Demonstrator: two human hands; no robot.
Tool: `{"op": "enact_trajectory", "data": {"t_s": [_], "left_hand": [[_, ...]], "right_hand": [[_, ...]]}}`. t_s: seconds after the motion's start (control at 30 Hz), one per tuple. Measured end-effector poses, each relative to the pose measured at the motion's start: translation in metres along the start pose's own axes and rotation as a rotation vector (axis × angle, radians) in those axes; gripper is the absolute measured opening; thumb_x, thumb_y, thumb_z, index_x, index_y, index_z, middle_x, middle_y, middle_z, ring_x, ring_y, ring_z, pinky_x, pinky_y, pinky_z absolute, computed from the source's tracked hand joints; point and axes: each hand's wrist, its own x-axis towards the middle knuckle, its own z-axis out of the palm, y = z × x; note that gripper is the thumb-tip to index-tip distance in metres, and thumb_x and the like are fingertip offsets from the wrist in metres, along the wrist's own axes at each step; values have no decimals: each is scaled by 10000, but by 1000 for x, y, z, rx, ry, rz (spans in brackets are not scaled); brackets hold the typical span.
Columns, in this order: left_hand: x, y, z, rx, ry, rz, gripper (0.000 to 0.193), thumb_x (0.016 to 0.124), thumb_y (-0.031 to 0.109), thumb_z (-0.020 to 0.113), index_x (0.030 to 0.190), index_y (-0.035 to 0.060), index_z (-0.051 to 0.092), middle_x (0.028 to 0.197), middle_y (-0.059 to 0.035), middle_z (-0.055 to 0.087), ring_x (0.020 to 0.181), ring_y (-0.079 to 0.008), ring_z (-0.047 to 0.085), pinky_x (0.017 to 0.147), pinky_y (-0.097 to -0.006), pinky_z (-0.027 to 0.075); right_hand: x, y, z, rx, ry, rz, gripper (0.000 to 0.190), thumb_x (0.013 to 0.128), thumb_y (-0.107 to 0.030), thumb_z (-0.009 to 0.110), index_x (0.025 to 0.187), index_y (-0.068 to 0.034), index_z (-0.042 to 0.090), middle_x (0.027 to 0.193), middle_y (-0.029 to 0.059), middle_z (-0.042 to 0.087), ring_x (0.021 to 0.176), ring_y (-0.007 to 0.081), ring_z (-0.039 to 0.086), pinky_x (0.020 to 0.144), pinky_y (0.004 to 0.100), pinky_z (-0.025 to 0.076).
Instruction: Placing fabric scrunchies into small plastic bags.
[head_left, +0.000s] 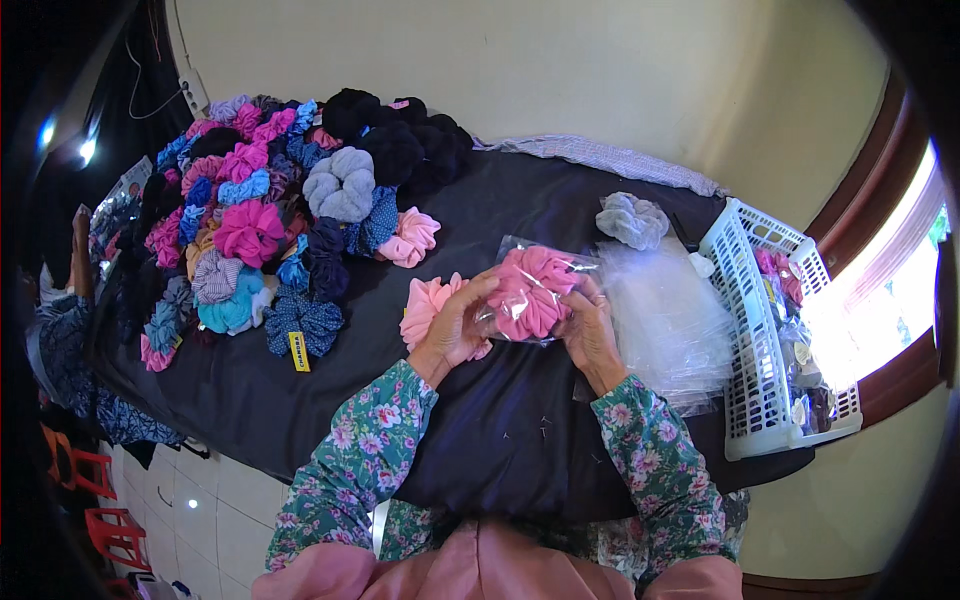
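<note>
A pink fabric scrunchie (529, 292) lies inside a clear plastic bag, held up between both hands over the black-covered table. My left hand (457, 319) grips the bag's left side, and my right hand (592, 326) pinches its right edge. Below and behind my left hand is a light pink scrunchie (427, 304), partly hidden by the fingers. Another light pink scrunchie (411, 237) lies farther back on the cloth. To the right of my right hand is a stack of clear plastic bags (667, 330), with a grey scrunchie (632, 220) at its far end.
A large heap of mixed scrunchies (247, 232) covers the table's left part. At the right edge stands a white plastic basket (750, 360) with bagged items. Small loose plastic fasteners (544, 426) lie near the front. Another person's arm (81, 255) shows at the far left.
</note>
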Motion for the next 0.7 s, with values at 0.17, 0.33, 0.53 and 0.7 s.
{"op": "enact_trajectory", "data": {"t_s": [0.17, 0.33, 0.53, 0.7], "left_hand": [[2, 3, 3, 160, -95, -95, 313, 849, 161, 644, 1130, 64, 551, 983, -25, 628, 901, -131, 628, 774, -287, 545], [17, -6, -14, -311, -87, 106, 312, 828, 45, 654, 1120, 86, 554, 1022, -36, 629, 933, -157, 625, 813, -295, 535], [12, -7, -5, -111, -80, 191, 290, 844, 53, 633, 1120, 97, 556, 1085, -35, 612, 986, -169, 608, 837, -302, 512], [12, -8, -4, -155, -99, 169, 276, 864, 118, 618, 1130, 91, 553, 1129, -42, 598, 1031, -182, 584, 907, -323, 465]], "right_hand": [[-4, -7, -1, 80, -89, 45, 245, 867, -189, 589, 1062, -45, 549, 850, 41, 636, 660, 134, 615, 556, 253, 512], [-4, -11, 2, 382, -207, 109, 584, 923, -471, 442, 1263, 4, 450, 1097, 169, 599, 966, 271, 596, 880, 395, 470], [-12, -5, 17, -116, -239, 33, 443, 920, -182, 539, 1316, -19, 426, 1107, 71, 591, 1015, 151, 570, 845, 316, 481], [-1, 7, -3, -146, -41, -44, 307, 900, -96, 545, 1192, 0, 547, 1061, 42, 599, 986, 114, 559, 817, 258, 470]]}}
